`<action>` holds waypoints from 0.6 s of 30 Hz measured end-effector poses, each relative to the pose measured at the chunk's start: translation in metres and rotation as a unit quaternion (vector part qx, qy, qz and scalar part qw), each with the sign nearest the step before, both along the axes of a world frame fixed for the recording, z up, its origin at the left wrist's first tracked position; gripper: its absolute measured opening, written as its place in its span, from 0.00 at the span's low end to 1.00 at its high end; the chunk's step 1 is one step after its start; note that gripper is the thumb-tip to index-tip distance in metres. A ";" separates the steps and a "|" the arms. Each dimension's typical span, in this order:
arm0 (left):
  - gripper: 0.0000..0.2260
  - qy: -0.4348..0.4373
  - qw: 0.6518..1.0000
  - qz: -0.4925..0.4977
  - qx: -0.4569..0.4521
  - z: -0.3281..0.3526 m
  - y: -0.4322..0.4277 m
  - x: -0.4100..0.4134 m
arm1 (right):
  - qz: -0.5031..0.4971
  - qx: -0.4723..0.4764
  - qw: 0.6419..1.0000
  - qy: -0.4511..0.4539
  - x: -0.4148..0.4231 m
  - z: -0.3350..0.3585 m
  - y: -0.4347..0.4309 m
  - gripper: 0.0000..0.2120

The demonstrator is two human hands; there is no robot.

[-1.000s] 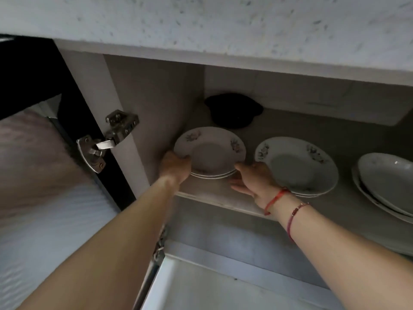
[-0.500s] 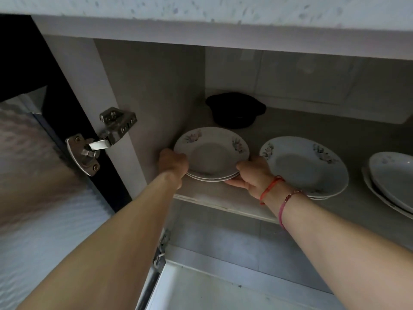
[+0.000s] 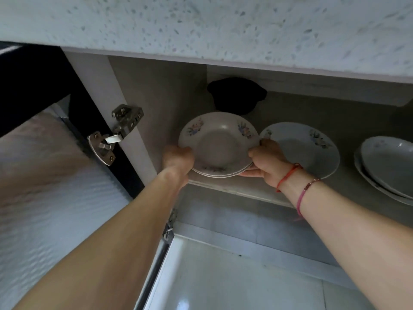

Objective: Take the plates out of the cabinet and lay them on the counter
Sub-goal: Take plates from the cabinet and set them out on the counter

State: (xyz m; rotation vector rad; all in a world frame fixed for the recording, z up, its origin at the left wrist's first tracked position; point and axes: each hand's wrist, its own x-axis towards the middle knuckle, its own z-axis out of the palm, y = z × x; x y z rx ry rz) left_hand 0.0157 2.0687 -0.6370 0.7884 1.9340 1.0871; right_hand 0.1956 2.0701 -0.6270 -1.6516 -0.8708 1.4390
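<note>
Hands, left hand (image 3: 177, 158) and right hand (image 3: 267, 163), clamp opposite rims of glossy round floral plates (image 3: 218, 145)

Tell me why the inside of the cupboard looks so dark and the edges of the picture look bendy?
Head view: the cabinet shelf sits in shade under the speckled counter, so the black pot at the back shows no detail. The stack of plates held by the left hand and right hand stays sharp. The wide lens curves straight lines, and the door at left is smeared.
</note>
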 end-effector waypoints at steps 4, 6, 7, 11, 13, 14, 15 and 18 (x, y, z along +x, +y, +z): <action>0.05 -0.025 0.999 -0.017 -0.043 0.025 -0.034 0.004 | 0.007 -0.018 1.000 0.000 0.010 0.021 -0.031 0.13; 0.10 -0.043 0.998 -0.008 -0.046 0.035 -0.049 0.004 | 0.003 -0.023 1.000 -0.003 0.013 0.035 -0.050 0.11; 0.13 -0.048 0.998 -0.010 -0.048 0.042 -0.059 0.004 | 0.006 -0.025 1.000 -0.004 0.016 0.042 -0.060 0.11; 0.11 -0.068 0.994 -0.021 -0.085 0.082 -0.105 0.012 | 0.018 -0.053 0.998 -0.032 0.025 0.080 -0.107 0.11; 0.12 -0.074 0.992 -0.013 -0.103 0.108 -0.129 0.013 | -0.001 -0.078 0.996 -0.030 0.026 0.102 -0.129 0.15; 0.13 -0.079 0.990 -0.015 -0.115 0.124 -0.141 0.014 | -0.007 -0.092 0.995 -0.029 0.028 0.115 -0.142 0.16; 0.14 -0.086 0.988 -0.021 -0.126 0.135 -0.152 0.014 | -0.010 -0.100 0.995 -0.026 0.028 0.126 -0.152 0.17; 0.16 -0.087 0.982 -0.047 -0.162 0.176 -0.182 0.011 | -0.006 -0.129 0.991 -0.031 0.030 0.159 -0.184 0.17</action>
